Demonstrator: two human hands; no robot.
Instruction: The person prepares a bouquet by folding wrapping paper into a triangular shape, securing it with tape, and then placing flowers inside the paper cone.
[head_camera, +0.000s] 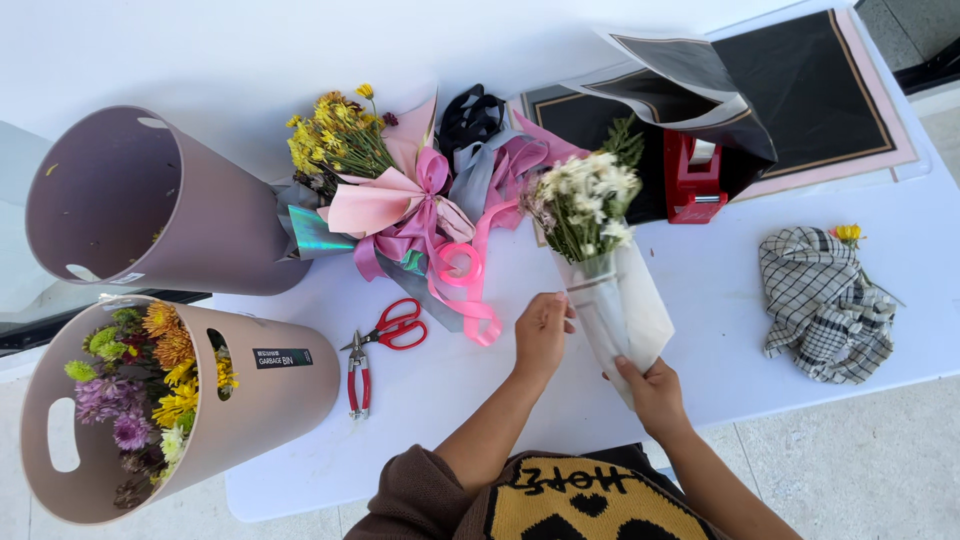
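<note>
Both hands hold a white bouquet (600, 255) on the table (720, 300): left hand (543, 333) closes on the wrap's side, right hand (655, 392) grips its lower end. Scissors (392, 326) and pruners (357, 380) lie nearby.

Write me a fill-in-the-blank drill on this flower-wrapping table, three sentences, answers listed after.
1. Both hands, left hand and right hand, hold a bouquet of ____ flowers wrapped in pale paper.
2. The scissors on the table have ____ handles.
3. The tipped bin nearest the person holds loose ____, while the other bin looks almost empty.

Missing words: white; red; flowers
</note>
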